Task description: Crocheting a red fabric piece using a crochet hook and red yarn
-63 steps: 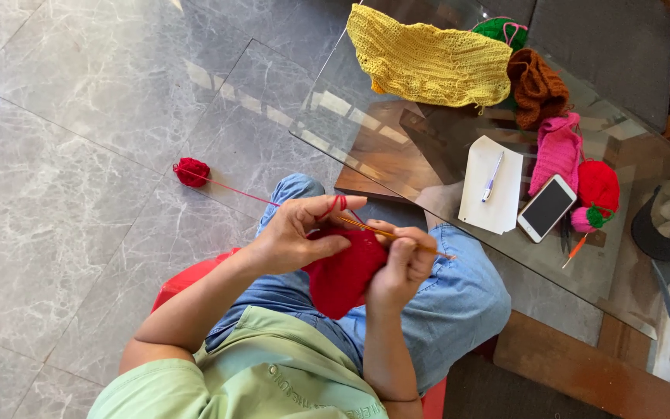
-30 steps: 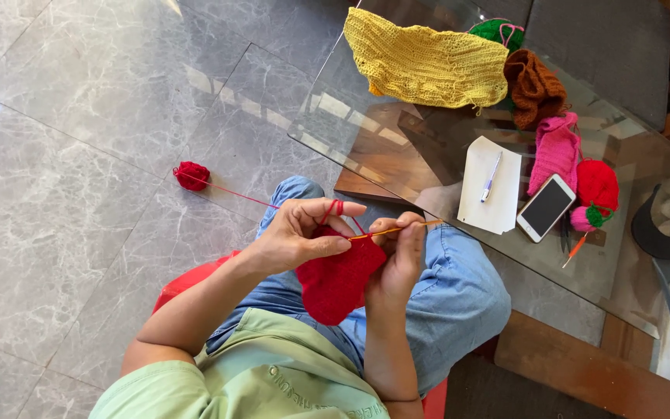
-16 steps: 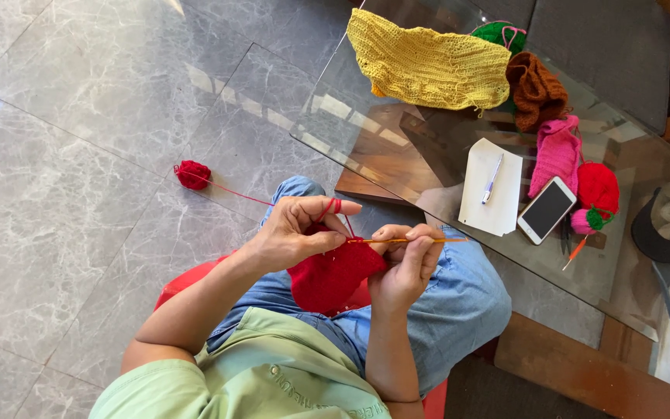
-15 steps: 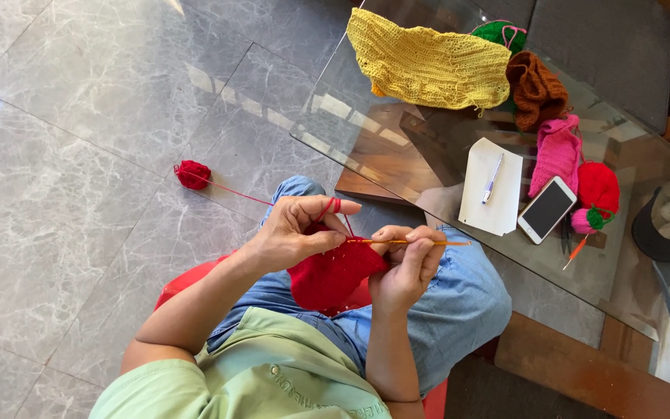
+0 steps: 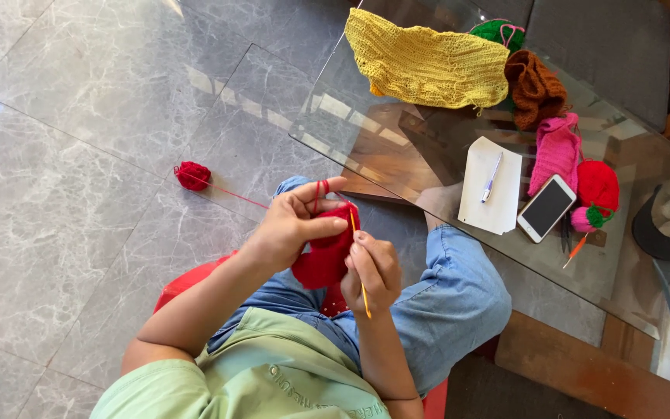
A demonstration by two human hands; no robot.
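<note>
My left hand [image 5: 292,225] pinches the top edge of a red crocheted piece [image 5: 326,257], with red yarn looped over its index finger. A thin orange crochet hook [image 5: 360,268] is gripped in my right hand [image 5: 375,269], its tip at the work's upper edge and its handle pointing down toward my lap. From my left hand a red strand runs across the floor to a small red yarn ball [image 5: 192,175] on the grey marble tiles. I sit on a red stool [image 5: 195,279], in blue jeans.
A glass table [image 5: 366,136] stands in front of my knees. On it lie a yellow crocheted piece [image 5: 428,66], brown [image 5: 534,89], pink [image 5: 556,151], green and red crocheted items, a white notepad with pen [image 5: 492,184] and a phone [image 5: 546,207].
The hook has swung from lying level, pointing right, to nearly upright. My right hand moved down and closer to my left, and the red piece is bunched between them.
</note>
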